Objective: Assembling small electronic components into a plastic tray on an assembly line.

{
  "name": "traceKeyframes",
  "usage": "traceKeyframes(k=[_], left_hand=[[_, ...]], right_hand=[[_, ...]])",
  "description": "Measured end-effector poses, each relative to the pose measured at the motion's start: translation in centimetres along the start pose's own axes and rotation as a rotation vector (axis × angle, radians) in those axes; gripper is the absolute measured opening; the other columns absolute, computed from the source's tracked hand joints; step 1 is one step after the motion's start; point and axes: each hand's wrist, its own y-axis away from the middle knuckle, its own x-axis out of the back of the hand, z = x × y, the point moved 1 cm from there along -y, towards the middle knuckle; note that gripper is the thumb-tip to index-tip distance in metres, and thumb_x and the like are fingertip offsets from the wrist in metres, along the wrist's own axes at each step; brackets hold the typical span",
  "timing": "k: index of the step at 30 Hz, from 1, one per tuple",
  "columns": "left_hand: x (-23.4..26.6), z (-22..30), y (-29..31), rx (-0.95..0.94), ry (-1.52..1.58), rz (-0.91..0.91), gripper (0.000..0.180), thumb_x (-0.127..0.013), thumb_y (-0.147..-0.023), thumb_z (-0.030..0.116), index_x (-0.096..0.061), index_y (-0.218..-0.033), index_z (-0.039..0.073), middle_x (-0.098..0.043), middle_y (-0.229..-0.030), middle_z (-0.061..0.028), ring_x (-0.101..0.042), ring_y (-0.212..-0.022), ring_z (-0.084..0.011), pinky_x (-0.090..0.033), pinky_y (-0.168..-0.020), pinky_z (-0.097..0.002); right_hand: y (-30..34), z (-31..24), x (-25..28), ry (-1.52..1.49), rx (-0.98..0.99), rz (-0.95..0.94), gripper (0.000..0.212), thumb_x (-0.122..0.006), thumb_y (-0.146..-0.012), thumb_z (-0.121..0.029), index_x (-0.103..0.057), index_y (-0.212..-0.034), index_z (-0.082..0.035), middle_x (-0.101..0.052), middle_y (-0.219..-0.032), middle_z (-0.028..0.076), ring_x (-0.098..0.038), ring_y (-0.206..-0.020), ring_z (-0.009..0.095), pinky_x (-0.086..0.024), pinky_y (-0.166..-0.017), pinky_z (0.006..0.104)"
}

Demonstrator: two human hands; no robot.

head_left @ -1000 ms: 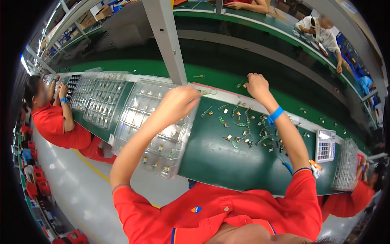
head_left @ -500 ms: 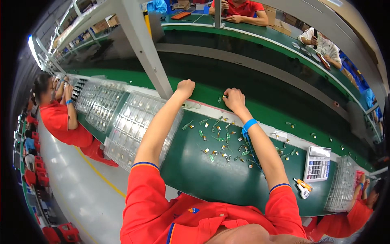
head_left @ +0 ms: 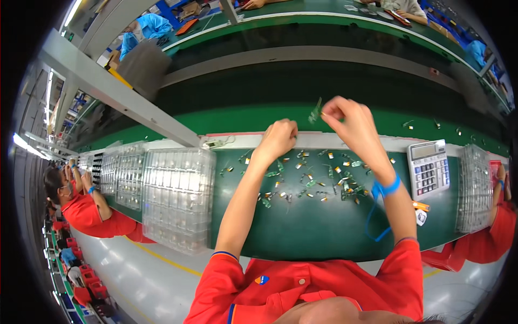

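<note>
My right hand [head_left: 349, 121] is raised over the green belt [head_left: 232, 116], finger and thumb pinched together. At their tips hangs a small green circuit board [head_left: 314, 113] with thin wires, blurred by motion. My left hand [head_left: 278, 141] is closed above the white rail [head_left: 248, 141] at the bench's far edge, fingers curled inward. Whatever it may hold is hidden. Many small circuit boards with wires and yellowish-silver parts [head_left: 310, 183] lie scattered on the dark green bench [head_left: 302, 232] beneath my forearms. A blue wrist strap [head_left: 387, 188] with a cord is around my right wrist.
Stacked clear plastic trays [head_left: 178, 194] stand left, and another tray stack [head_left: 475, 189] stands right. Beside it lie a calculator [head_left: 429, 168] and an orange-and-white tool [head_left: 421, 211]. A grey post [head_left: 124, 92] slants at upper left. Co-workers [head_left: 91, 210] sit on both sides.
My right hand has lifted from the belt, with the small circuit board at its fingertips. My left hand appears further right, nearer the right one. The whole view has shifted and turned.
</note>
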Motion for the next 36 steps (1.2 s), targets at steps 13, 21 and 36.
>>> traceKeyframes(k=[13, 21, 36], left_hand=[[4.4, 8.5, 0.0, 0.115, 1.070, -0.032, 0.022, -0.059, -0.092, 0.015, -0.067, -0.103, -0.002, -0.066, -0.092, -0.0105, -0.062, -0.075, -0.0148, -0.053, -0.067, -0.0280], [5.9, 8.3, 0.2, 0.146, 1.168, -0.083, 0.021, -0.064, -0.084, -0.001, -0.069, -0.104, 0.000, -0.065, -0.096, -0.0115, -0.063, -0.074, -0.0171, -0.054, -0.067, -0.0270], [6.6, 10.2, 1.2, 0.298, 1.260, -0.035, 0.017, -0.061, -0.087, -0.002, -0.067, -0.102, -0.004, -0.065, -0.088, -0.0108, -0.067, -0.071, -0.0174, -0.057, -0.064, -0.0264]], right_hand=[[4.4, -1.3, 2.0, -0.218, 0.032, 0.147, 0.012, -0.071, -0.078, -0.004, -0.066, -0.088, 0.000, -0.065, -0.079, 0.009, -0.063, -0.074, 0.020, -0.049, -0.064, 0.0300], [3.2, -1.8, 1.1, -0.070, 0.167, 0.219, 0.016, -0.072, -0.074, 0.002, -0.065, -0.087, -0.002, -0.067, -0.083, 0.008, -0.061, -0.075, 0.022, -0.048, -0.064, 0.0307], [4.4, -2.9, 2.1, 0.254, 0.507, 0.178, 0.034, -0.065, -0.060, 0.003, -0.066, -0.094, 0.003, -0.065, -0.094, 0.013, -0.061, -0.080, 0.027, -0.053, -0.066, 0.0329]])
